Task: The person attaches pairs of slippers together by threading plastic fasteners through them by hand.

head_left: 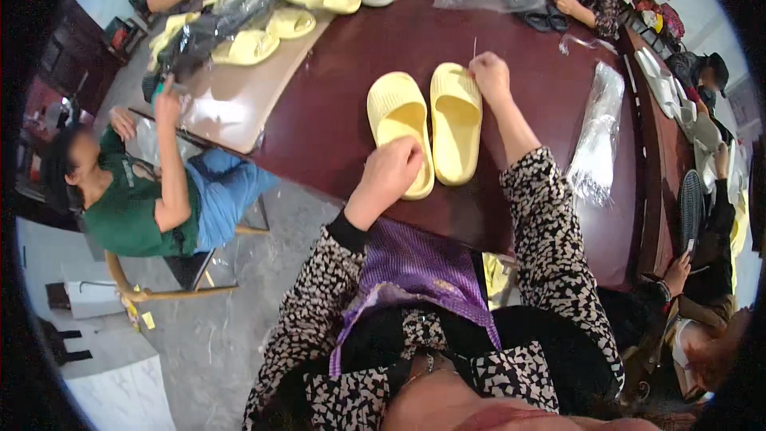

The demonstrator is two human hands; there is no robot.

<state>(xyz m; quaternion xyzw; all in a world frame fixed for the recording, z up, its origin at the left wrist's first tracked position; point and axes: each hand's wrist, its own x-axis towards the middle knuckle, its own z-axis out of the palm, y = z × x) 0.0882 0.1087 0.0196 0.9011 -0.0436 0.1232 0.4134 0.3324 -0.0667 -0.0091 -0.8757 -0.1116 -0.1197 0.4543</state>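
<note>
In the head view, we observe two bare hands working at a dark red bench (319, 124), with both forearms entering from the lower part of the frame. The workpieces are a left yellow slipper (400, 121) and a right yellow slipper (456, 129), lying side by side, slightly apart, at the upper centre of the frame. Their straps point toward the top and their heels toward the bottom.

We see the left forearm slanting up and to the right. The left hand (391, 168), back upward, lies over the heel half of the left yellow slipper with its fingers curled inward; we cannot tell whether they grip its edge.

We see the right forearm reaching farther up the frame and inclining left. The right hand (491, 77) is bent over the upper right edge of the right yellow slipper. Its thumb and forefinger meet in a pinch on a thin pale strand (475, 45), which projects upward. To the right of this forearm, we note a bundle of pale strands (597, 140) lying lengthwise on the bench.
</note>
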